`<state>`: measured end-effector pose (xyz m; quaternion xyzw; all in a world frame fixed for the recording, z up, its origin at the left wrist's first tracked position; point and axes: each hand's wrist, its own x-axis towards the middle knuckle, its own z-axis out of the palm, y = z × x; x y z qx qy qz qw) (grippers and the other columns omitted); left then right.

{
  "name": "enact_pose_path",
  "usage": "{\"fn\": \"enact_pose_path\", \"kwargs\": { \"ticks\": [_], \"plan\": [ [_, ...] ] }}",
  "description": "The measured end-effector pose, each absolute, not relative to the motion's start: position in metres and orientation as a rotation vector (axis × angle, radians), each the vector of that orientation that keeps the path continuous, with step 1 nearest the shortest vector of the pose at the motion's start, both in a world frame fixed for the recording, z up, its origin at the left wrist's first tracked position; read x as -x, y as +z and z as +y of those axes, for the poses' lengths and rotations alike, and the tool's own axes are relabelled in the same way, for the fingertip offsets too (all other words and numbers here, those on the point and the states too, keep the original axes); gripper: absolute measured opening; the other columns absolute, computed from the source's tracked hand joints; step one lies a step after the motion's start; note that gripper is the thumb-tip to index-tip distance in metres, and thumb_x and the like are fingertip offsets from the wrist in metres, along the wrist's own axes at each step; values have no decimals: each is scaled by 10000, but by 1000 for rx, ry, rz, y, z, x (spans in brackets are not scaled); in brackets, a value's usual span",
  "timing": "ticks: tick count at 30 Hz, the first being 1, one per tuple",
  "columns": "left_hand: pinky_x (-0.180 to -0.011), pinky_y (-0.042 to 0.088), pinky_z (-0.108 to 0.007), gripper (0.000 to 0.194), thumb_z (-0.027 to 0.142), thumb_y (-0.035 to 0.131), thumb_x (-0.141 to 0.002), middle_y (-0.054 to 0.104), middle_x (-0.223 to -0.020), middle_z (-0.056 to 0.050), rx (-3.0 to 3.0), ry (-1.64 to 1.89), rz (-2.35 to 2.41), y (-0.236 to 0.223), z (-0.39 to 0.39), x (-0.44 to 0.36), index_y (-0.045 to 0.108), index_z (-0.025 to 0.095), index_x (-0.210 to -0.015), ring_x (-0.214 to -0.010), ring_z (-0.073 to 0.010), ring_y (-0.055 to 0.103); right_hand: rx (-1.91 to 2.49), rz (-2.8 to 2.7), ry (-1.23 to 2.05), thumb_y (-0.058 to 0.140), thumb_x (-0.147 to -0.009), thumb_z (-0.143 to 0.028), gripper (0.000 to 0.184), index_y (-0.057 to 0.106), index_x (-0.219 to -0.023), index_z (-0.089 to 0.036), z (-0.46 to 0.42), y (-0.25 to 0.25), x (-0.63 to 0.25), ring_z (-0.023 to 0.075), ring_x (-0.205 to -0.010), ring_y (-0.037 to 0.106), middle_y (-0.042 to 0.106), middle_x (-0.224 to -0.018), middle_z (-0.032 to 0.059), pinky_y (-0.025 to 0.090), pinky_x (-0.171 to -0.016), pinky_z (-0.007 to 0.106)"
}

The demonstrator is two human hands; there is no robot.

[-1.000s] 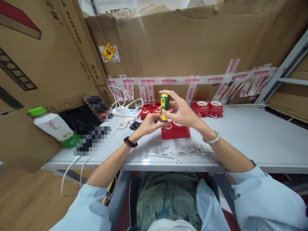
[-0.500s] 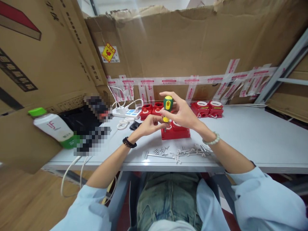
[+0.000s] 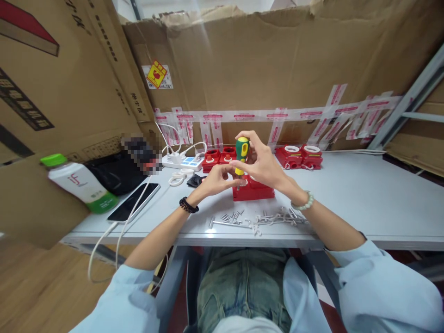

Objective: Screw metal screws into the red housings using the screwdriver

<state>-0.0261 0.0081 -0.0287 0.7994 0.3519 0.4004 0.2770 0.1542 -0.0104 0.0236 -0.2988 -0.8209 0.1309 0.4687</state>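
Observation:
My right hand (image 3: 265, 164) is closed around the green and yellow handle of a screwdriver (image 3: 242, 150), thumb on the near side and index finger curved over the top. The screwdriver stands nearly upright, its shaft pointing down at the left end of a red box-shaped housing (image 3: 254, 193) with round white-rimmed openings. My left hand (image 3: 217, 181) has thumb and fingers around the lower screwdriver at the shaft, beside the housing. The fingers hide part of the shaft and the housing's top. Nearer me lie several loose screws (image 3: 233, 216) and a thin metal T-shaped rod (image 3: 231, 225).
Behind stand more red housings (image 3: 218, 158), with another pair (image 3: 299, 157) at right. A power strip (image 3: 183, 162), coiled cable (image 3: 176, 178), phone (image 3: 134, 202) and bottle (image 3: 81, 185) are leftward. Metal parts with white ties (image 3: 281, 217) lie near the front edge. Cardboard (image 3: 243, 69) walls the back.
The screwdriver handle has turned slightly, its slot now facing more to the right. My right fingers have shifted a little around it. The red housing stays in place.

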Motion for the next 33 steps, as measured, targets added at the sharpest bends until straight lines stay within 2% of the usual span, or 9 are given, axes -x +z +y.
{"fn": "enact_pose_path", "kwargs": {
  "ticks": [4, 9, 13, 16, 19, 22, 25, 29, 33],
  "plan": [
    [-496, 294, -228, 398, 491, 802, -685, 609, -590, -4, -2075, 1162, 926, -33, 11, 24, 656, 122, -656, -524, -69, 406, 803, -1998, 208, 661, -785, -329, 508, 461, -1245, -248, -12, 19, -150, 122, -659, 515, 546, -790, -36, 456, -662, 307],
    [-522, 364, -238, 403, 500, 788, -701, 652, -649, -33, -1979, 1049, 808, -33, 13, 28, 665, 116, -703, -548, -89, 501, 547, -2112, 560, 526, -848, -223, 567, 366, -1391, -249, -10, 24, -156, 143, -915, 616, 593, -1015, 18, 515, -769, 299],
    [-536, 383, -253, 393, 519, 731, -759, 677, -683, -47, -2063, 1008, 865, -30, 11, 30, 703, 128, -754, -569, -111, 527, 590, -2098, 467, 560, -820, -216, 547, 418, -1347, -259, -10, 27, -157, 126, -823, 595, 577, -990, 0, 519, -738, 303],
    [-673, 453, -281, 361, 494, 724, -771, 728, -952, -69, -2281, 999, 904, -32, 9, 29, 723, 182, -952, -829, -185, 616, 701, -2055, 302, 605, -804, -235, 484, 464, -1266, -270, -10, 26, -154, 107, -677, 512, 558, -896, -27, 490, -672, 302],
    [-826, 481, -340, 551, 474, 793, -695, 660, -1221, -81, -2415, 869, 908, -39, 12, 30, 643, 223, -1162, -1064, -252, 595, 772, -1985, 257, 682, -768, -304, 458, 469, -1170, -251, -10, 23, -150, 103, -608, 472, 534, -802, -47, 452, -618, 286],
    [-834, 494, -374, 580, 470, 792, -700, 676, -1128, -95, -2439, 735, 945, -47, 18, 33, 610, 183, -1170, -980, -247, 621, 858, -1926, 182, 706, -765, -369, 458, 466, -1130, -233, -13, 20, -146, 110, -598, 481, 545, -761, -44, 434, -629, 292],
    [-812, 503, -368, 580, 450, 785, -716, 673, -1104, -96, -2452, 743, 920, -53, 25, 35, 582, 177, -1185, -935, -231, 625, 821, -1976, 149, 645, -823, -367, 398, 476, -1159, -236, -14, 22, -148, 136, -710, 548, 591, -871, -2, 454, -704, 311],
    [-795, 508, -356, 625, 442, 792, -713, 654, -1144, -103, -2454, 780, 872, -57, 28, 35, 542, 190, -1228, -939, -224, 627, 556, -2150, 509, 566, -866, -300, 453, 415, -1290, -248, -11, 28, -158, 142, -851, 613, 586, -1032, 24, 504, -736, 297],
    [-792, 511, -378, 699, 473, 815, -681, 652, -1100, -89, -2430, 835, 870, -59, 26, 31, 506, 196, -1243, -921, -234, 624, 658, -2097, 399, 647, -804, -310, 419, 471, -1177, -239, -10, 28, -158, 116, -675, 551, 550, -842, -29, 484, -653, 287]
  ]
}}
